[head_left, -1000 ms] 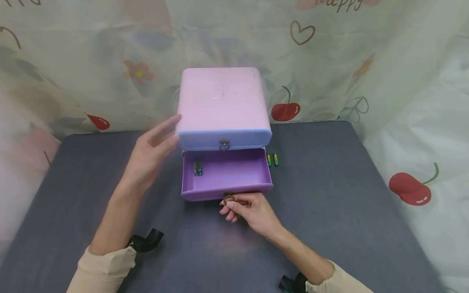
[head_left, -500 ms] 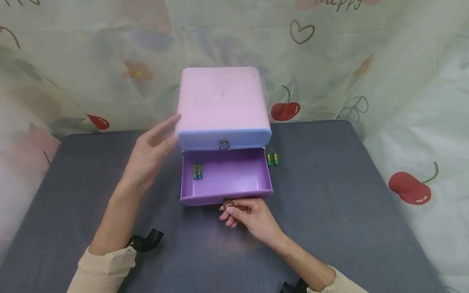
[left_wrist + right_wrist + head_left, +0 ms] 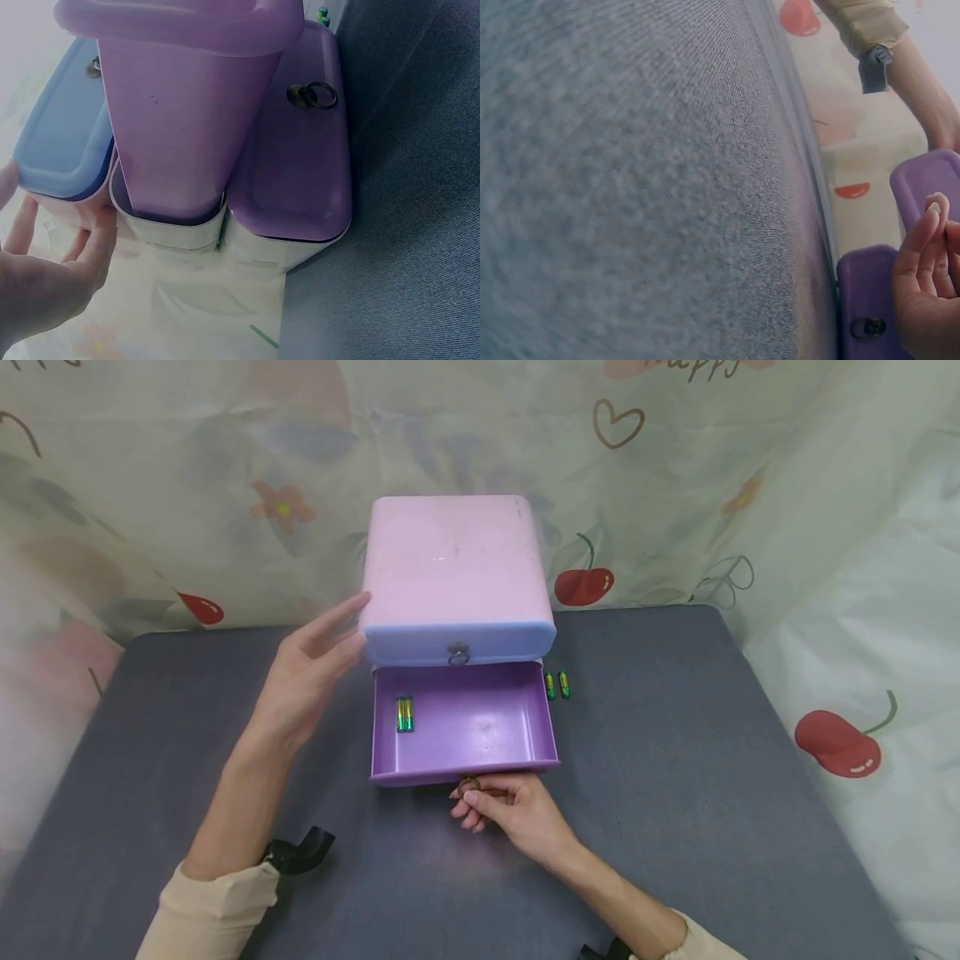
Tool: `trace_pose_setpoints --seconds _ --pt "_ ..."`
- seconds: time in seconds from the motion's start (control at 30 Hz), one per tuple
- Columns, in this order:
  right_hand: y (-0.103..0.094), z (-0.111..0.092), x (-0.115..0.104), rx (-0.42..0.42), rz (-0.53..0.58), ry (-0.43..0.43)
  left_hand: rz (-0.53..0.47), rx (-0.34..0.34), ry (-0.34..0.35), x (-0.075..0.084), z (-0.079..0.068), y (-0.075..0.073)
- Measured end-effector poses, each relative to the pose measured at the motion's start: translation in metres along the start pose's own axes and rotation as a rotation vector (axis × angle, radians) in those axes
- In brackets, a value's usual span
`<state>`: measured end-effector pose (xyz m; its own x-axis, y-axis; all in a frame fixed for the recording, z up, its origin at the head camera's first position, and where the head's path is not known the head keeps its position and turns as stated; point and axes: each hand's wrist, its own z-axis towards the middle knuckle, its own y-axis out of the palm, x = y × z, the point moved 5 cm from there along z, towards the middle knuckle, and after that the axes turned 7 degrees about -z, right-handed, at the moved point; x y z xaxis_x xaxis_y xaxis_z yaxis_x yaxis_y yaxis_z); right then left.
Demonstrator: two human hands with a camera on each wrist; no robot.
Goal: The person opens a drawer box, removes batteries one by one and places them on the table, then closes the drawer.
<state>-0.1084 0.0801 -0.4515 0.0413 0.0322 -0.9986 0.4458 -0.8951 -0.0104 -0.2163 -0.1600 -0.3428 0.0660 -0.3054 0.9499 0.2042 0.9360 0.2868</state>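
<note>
A small drawer cabinet (image 3: 457, 560) with a pink top stands at the back of the table. Its purple middle drawer (image 3: 480, 718) is pulled out, and two green-and-yellow batteries (image 3: 405, 714) lie side by side at its left. My right hand (image 3: 521, 810) pinches the ring pull (image 3: 469, 786) on that drawer's front between thumb and fingers. The fingertips of my left hand (image 3: 303, 668) rest against the cabinet's left side, fingers extended. The blue top drawer (image 3: 405, 645) is closed. In the left wrist view a lower purple drawer (image 3: 300, 165) is closed too.
Two more batteries (image 3: 564, 684) stand or lie on the dark grey table (image 3: 675, 760), just right of the cabinet. A patterned curtain (image 3: 285, 435) hangs behind and along the sides of the table.
The purple middle drawer has come further out towards me with my right hand on its ring. Its batteries show more fully. My left hand stays in place.
</note>
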Motion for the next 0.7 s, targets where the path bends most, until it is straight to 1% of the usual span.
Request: trace_pose_setpoints --seconds 0.5,0.7 --pt "0.0004 -0.0017 0.0053 -0.023 -0.011 0.055 -0.008 0.009 -0.018 -0.0014 -0.0006 -0.0005" --pt "0.0001 -0.0039 0.0089 -0.031 -0.006 0.112 -0.002 0.001 -0.008 -0.0011 0.0001 -0.0001"
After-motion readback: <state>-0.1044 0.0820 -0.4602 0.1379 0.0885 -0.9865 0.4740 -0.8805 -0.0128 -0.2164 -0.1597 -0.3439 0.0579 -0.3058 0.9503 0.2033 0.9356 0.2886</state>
